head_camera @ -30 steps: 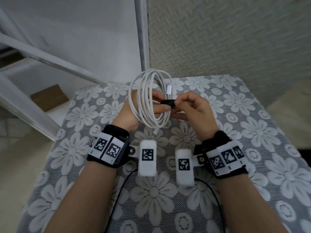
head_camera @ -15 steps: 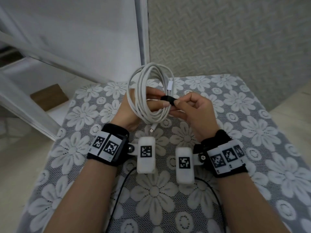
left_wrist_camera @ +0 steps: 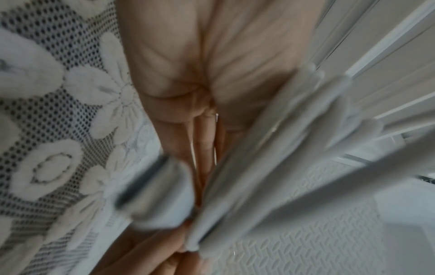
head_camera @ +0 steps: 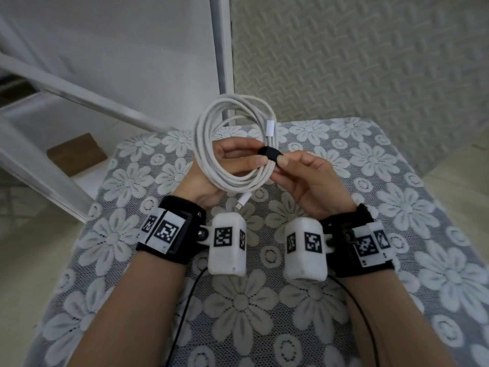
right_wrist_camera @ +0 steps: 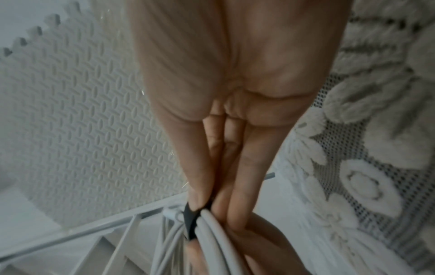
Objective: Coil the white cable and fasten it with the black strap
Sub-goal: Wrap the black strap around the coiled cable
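Two hands meet over the bench (head_camera: 397, 181), which wears a lace cloth with white flowers. The left hand (head_camera: 225, 168) reaches through the coiled white cable (head_camera: 209, 144), fingers curled, thumb and fingertips pinching the bundle on its right side. The right hand (head_camera: 309, 178) pinches the black strap (head_camera: 268, 153) between thumb and forefinger, right where it wraps over the strands; its other fingers curl loosely below. The coil is held above the cloth, tilted up toward the wall, with one plug (head_camera: 270, 127) lying along its upper right and another plug (head_camera: 244, 201) hanging out at the bottom.

The right wrist view shows the strap (right_wrist_camera: 190, 221) hugging the cable strands (right_wrist_camera: 212, 232) under a fingertip (right_wrist_camera: 197, 201), detail the head view leaves small. The left wrist view is blurred: palm (left_wrist_camera: 212, 74), a smear of white strands (left_wrist_camera: 270, 158), and a plug (left_wrist_camera: 160, 191) close to the lens; the strap cannot be made out there.
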Demonstrator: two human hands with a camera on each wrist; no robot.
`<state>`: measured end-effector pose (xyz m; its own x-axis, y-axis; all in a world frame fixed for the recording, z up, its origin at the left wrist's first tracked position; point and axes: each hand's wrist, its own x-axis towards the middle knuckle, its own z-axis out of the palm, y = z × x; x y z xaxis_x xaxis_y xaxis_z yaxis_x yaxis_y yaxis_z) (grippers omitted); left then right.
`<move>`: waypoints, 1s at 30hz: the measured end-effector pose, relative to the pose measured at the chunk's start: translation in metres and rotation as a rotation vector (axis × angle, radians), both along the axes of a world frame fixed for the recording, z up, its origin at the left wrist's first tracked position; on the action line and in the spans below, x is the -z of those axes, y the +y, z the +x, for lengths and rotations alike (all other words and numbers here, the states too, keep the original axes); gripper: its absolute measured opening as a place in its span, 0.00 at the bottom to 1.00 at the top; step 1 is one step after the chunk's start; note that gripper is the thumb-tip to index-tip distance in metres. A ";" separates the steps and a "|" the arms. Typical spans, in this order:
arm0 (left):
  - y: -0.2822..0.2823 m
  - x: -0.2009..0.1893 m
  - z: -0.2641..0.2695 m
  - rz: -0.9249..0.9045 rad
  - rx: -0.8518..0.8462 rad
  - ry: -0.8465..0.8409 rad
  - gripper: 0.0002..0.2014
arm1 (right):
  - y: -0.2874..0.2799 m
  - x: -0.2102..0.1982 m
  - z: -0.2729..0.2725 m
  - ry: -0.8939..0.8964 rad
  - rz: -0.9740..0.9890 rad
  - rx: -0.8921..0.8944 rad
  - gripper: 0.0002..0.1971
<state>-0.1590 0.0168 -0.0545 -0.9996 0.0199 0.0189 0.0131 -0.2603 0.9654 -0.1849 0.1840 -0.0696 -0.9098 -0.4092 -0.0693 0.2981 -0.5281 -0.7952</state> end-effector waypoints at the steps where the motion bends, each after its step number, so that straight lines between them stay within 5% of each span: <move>1: 0.000 0.000 0.000 0.007 0.007 -0.001 0.11 | 0.000 0.000 0.000 -0.015 -0.003 -0.010 0.05; 13: -0.002 0.005 -0.002 0.006 0.019 0.039 0.10 | -0.003 0.002 0.000 -0.141 -0.029 -0.005 0.11; 19: -0.004 0.013 -0.004 -0.108 -0.083 0.128 0.22 | -0.004 0.005 -0.003 -0.087 0.033 0.002 0.11; 24: -0.002 0.016 -0.009 -0.266 -0.114 0.163 0.09 | -0.006 0.005 -0.002 -0.053 0.136 0.001 0.11; 30: 0.005 0.025 -0.012 -0.280 -0.106 0.221 0.14 | -0.006 0.009 -0.001 0.021 0.161 0.039 0.06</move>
<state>-0.1707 0.0218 -0.0799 -0.9687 -0.0488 0.2433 0.2422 0.0275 0.9698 -0.1863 0.1781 -0.0782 -0.9266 -0.3589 -0.1119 0.2623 -0.4040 -0.8763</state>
